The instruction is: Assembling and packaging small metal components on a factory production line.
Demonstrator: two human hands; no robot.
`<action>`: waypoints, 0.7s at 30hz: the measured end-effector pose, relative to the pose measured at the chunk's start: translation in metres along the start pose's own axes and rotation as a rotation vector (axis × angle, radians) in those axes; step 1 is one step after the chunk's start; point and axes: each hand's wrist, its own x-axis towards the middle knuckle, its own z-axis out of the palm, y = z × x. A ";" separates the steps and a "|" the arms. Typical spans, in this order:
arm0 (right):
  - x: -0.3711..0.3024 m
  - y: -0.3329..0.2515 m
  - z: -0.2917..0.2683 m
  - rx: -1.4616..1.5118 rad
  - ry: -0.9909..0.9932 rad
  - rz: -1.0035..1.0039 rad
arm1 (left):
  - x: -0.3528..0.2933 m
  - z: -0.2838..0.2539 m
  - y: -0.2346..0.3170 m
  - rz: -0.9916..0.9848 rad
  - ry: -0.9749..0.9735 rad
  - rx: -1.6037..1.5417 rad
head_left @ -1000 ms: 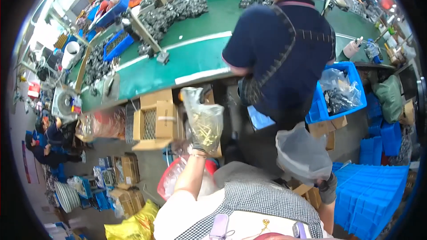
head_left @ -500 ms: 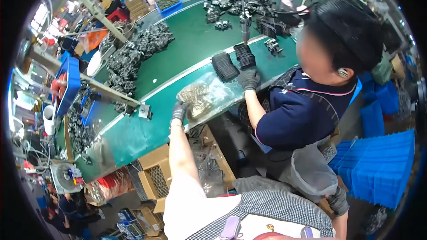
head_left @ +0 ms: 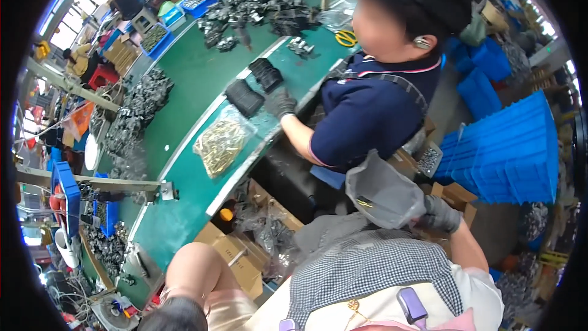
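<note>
My right hand (head_left: 442,213), in a grey glove, is closed on the rim of a grey translucent plastic bag (head_left: 383,187). The bag gapes open, and a few small yellowish pieces lie inside. My left hand (head_left: 174,315), in a dark glove, is at the lower edge with the arm bent back toward me; its fingers are out of the picture. On the green bench, a clear bag of long brass-coloured screws or pins (head_left: 219,150) lies apart from both hands. Beside it are two stacks of black ribbed parts (head_left: 245,97), the farther one touched by a co-worker's gloved hand (head_left: 280,103).
A co-worker (head_left: 373,104) sits at the bench (head_left: 184,208) to my right. Heaps of dark metal parts (head_left: 144,110) line its far side. Yellow-handled scissors (head_left: 346,38) lie near the co-worker. Blue crates (head_left: 502,153) stand at right; an open cardboard box (head_left: 236,257) is below the bench.
My left hand has left the bag of brass-coloured pieces and drawn back to the lower edge. The grey bag has been raised in front of me, its mouth showing. The view has shifted right.
</note>
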 end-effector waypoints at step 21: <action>-0.036 0.090 -0.043 -0.152 -0.134 -0.387 | -0.073 0.134 0.168 -0.215 -0.011 0.197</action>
